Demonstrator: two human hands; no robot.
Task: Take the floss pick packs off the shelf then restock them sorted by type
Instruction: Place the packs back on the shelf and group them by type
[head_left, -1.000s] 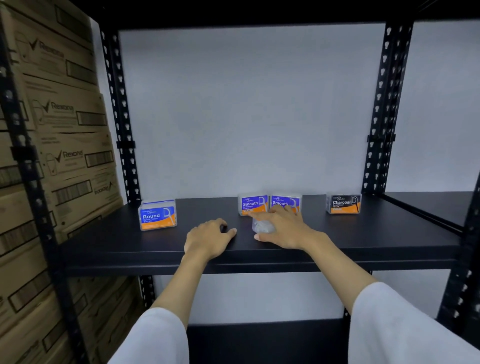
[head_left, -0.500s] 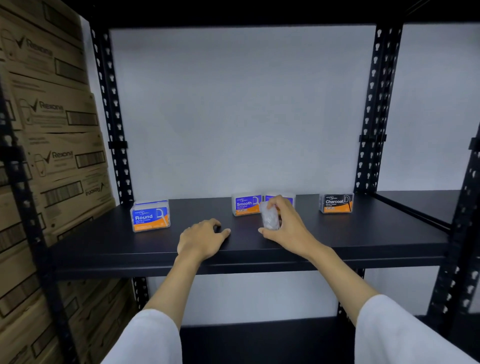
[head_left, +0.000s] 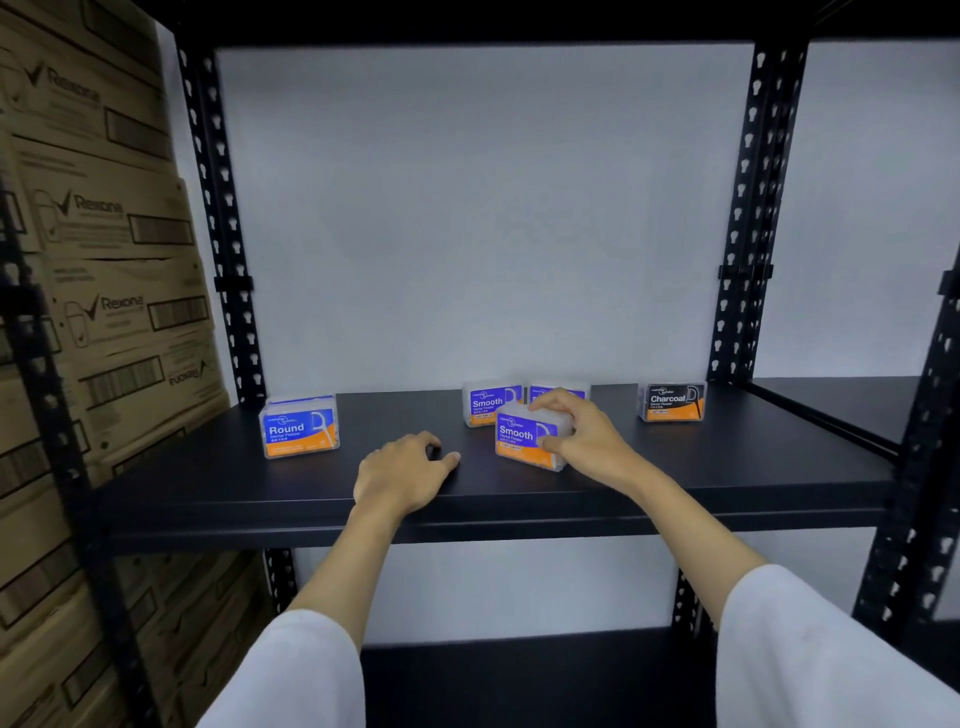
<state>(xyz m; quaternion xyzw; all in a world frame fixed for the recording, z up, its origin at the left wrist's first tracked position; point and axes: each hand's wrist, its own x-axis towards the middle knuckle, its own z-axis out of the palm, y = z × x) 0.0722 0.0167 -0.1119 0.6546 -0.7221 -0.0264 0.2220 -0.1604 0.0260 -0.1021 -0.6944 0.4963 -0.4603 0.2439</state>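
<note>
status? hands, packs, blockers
Right hand grips Smooth pack, tilted, front of Smooth row. Left hand rests on shelf. Nothing in the way.

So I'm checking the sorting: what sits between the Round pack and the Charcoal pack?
Head view: three Smooth packs, the front one held in the right hand, plus the left hand on the shelf.

Matt black metal shelf (head_left: 675, 483), clear glossy plastic floss packs (head_left: 527, 439), and rough brown cardboard boxes (head_left: 119, 291).

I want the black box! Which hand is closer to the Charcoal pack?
The right hand. It grips a Smooth pack just left of the Charcoal pack. The left hand rests on the shelf, farther left.
</note>
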